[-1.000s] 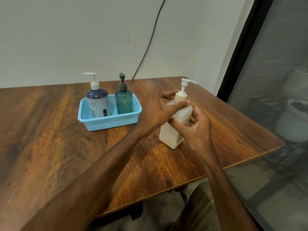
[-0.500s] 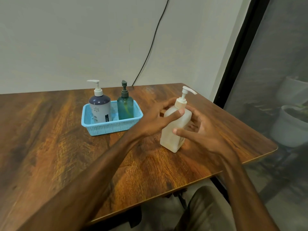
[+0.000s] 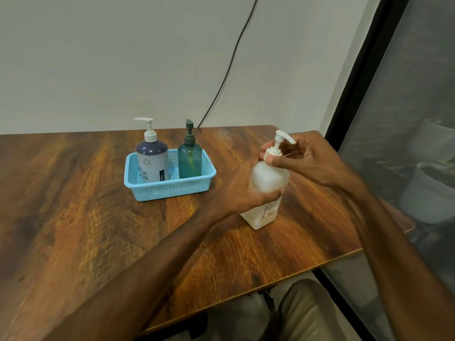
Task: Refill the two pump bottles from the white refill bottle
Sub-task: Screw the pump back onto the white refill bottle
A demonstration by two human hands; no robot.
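A: Progress check, left to right?

B: Early, I'd say. Basket (image 3: 170, 187) on the table (image 3: 73, 217) holds both pump bottles, the purple-and-white bottle (image 3: 152, 160) on the left and the green bottle (image 3: 189, 161) just beside it. Both upright, pumps on, neither opened. Nothing poured as far as I can see.

A: And the refill bottle?

B: White refill bottle (image 3: 267, 190) stands on the table, right of the basket and apart from it, leaning a bit. Its pump top (image 3: 277, 146) is on, so the opening step looks in hand, not done.

A: Left hand?

B: Left hand (image 3: 242, 193) wraps the bottle's body, fingers curled round it in a firm hold, steadying it.

A: Right hand?

B: Right hand (image 3: 305, 158) is at the neck. Thumb (image 3: 272, 160) and fingers pinch the collar of the pump top, the other fingers loosely bent behind it. Reads as a twist grip. Slightly blurred, so can't tell if the collar is loose yet.

A: Left to do?

B: Pump off, open both bottles, fill each, recap.
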